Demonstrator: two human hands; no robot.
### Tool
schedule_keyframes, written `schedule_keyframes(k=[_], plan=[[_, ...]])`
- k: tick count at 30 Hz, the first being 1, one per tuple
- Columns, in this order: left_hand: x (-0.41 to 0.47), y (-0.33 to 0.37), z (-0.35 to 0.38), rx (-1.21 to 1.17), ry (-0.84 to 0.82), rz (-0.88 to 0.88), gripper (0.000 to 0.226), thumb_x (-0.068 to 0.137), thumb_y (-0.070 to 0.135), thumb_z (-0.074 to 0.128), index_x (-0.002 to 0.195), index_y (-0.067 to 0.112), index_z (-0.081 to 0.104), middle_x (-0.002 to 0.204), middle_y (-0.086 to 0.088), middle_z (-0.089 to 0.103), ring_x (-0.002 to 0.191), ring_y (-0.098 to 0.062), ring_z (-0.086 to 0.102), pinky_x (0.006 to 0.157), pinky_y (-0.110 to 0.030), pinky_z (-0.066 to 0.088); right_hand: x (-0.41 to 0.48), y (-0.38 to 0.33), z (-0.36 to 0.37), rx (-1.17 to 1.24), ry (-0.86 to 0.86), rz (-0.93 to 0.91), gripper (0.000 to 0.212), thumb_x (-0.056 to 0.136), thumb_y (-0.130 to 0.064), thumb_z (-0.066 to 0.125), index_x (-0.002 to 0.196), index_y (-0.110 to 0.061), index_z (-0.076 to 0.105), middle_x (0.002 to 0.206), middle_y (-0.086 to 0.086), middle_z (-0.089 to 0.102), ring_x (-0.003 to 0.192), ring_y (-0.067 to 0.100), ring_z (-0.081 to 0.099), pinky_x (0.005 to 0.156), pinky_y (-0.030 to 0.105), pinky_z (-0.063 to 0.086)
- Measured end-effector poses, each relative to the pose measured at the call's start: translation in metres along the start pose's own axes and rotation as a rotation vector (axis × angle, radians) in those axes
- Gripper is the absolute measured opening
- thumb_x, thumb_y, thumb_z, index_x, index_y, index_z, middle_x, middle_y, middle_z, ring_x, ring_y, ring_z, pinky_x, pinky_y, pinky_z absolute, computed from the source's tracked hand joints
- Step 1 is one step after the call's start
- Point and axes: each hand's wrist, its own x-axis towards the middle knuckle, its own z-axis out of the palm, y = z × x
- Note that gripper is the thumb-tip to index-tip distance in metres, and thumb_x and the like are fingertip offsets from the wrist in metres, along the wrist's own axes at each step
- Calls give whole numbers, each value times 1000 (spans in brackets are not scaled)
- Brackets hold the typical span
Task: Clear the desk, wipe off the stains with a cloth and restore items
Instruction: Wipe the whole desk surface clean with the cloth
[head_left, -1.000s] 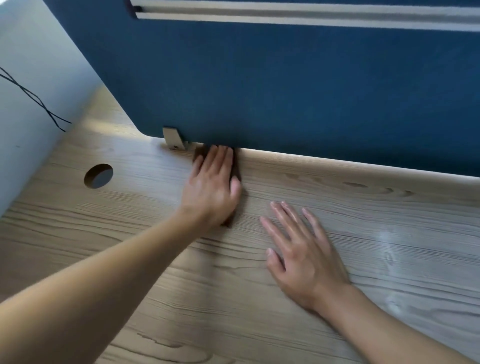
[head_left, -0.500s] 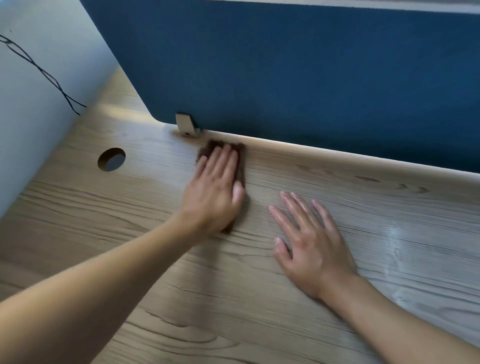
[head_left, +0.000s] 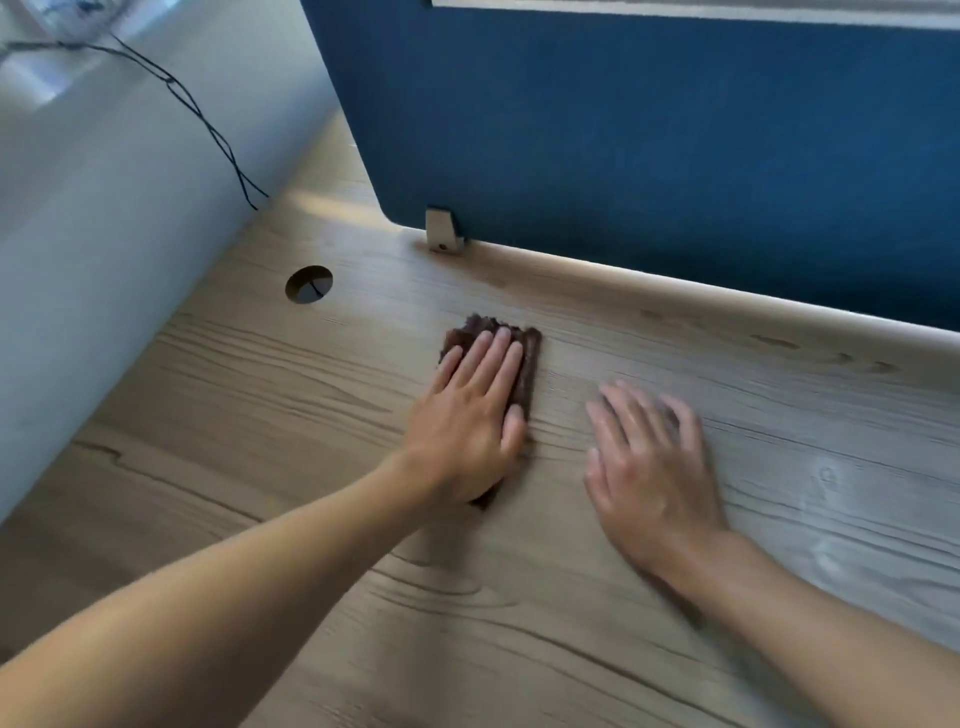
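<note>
Two bare forearms reach in from six o'clock over the wood-grain table (head_left: 249, 447). The right hand (head_left: 649, 467) lies flat on the bare wood, fingers straight and spread, holding nothing, slightly blurred. Just beside it at nine o'clock, the left hand (head_left: 467, 426) presses flat-fingered on a dark brown cloth (head_left: 529, 364) mid-table. Farther off, a round cable hole (head_left: 308, 283) sits at ten o'clock of the cloth, and a metal bracket (head_left: 441, 231) at eleven, under the blue divider panel (head_left: 649, 130).

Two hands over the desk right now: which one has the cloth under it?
The left hand: its straight fingers press the dark brown cloth onto the desk. The right hand, blurred, is spread over bare wood beside it, off the cloth.
</note>
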Motion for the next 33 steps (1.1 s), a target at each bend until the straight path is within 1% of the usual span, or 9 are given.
schedule_keyframes(k=[5, 12, 17, 20, 22, 25, 27, 29, 33], plan=[[-76, -1, 5, -2, -71, 400, 73, 92, 42, 40, 157, 14, 26, 166, -5, 16, 154, -17, 9, 125, -39, 12, -53, -42, 7, 20, -91, -33, 71, 88, -41, 40, 144, 2, 45, 154, 22, 36, 146, 34, 30, 116, 58, 25], [15, -23, 1, -12, -31, -229, 74, 92, 46, 17, 160, 19, 9, 167, -1, 1, 154, -12, -3, 125, -36, 1, -51, -41, 13, -15, -115, -40, 71, 90, -42, 37, 148, -1, 39, 158, 22, 30, 149, 34, 22, 117, 59, 22], [-95, 19, 6, 9, -6, 188, 71, 94, 42, 33, 157, 11, 25, 165, -7, 15, 154, -20, 10, 124, -43, 17, -49, -41, 13, -33, -132, -40, 73, 90, -43, 34, 148, 0, 39, 158, 22, 28, 150, 33, 20, 118, 58, 19], [-114, 3, 2, 14, -75, 394, 71, 93, 41, 41, 157, 15, 25, 166, -4, 17, 154, -17, 10, 125, -38, 12, -50, -41, 12, -48, -136, -49, 73, 91, -44, 31, 149, -1, 38, 159, 21, 28, 150, 33, 20, 118, 58, 19], [-85, -13, 2, 36, -51, 262, 72, 92, 44, 33, 158, 19, 23, 166, -1, 16, 154, -15, 10, 125, -35, 9, -48, -41, 14, -44, -127, -55, 73, 90, -44, 32, 149, -1, 39, 158, 21, 30, 149, 33, 22, 118, 58, 19], [-33, -28, -2, 26, -44, -178, 73, 91, 48, 15, 160, 23, 9, 168, 1, 3, 153, -11, -2, 125, -34, 1, -49, -41, 15, -38, -108, -51, 72, 92, -44, 30, 151, -3, 34, 159, 20, 27, 150, 32, 20, 120, 57, 17], [-24, -22, 1, 10, -39, -266, 71, 94, 46, 13, 160, 21, 4, 167, 1, -3, 153, -10, -7, 125, -35, -2, -50, -41, 16, -36, -99, -44, 73, 92, -45, 28, 152, -3, 31, 160, 19, 25, 151, 31, 18, 120, 56, 15], [-49, -7, 4, 18, -8, -183, 71, 95, 46, 16, 159, 18, 8, 167, -2, 0, 153, -13, -4, 126, -37, 1, -50, -41, 16, -35, -94, -38, 73, 91, -45, 29, 151, -3, 33, 160, 19, 26, 151, 31, 19, 121, 56, 15], [-154, 27, 8, 43, -22, 238, 72, 94, 43, 34, 158, 12, 22, 166, -6, 12, 154, -19, 6, 125, -42, 13, -47, -42, 18, -47, -99, -27, 74, 88, -44, 28, 150, -5, 38, 159, 19, 29, 150, 31, 22, 121, 55, 14]])
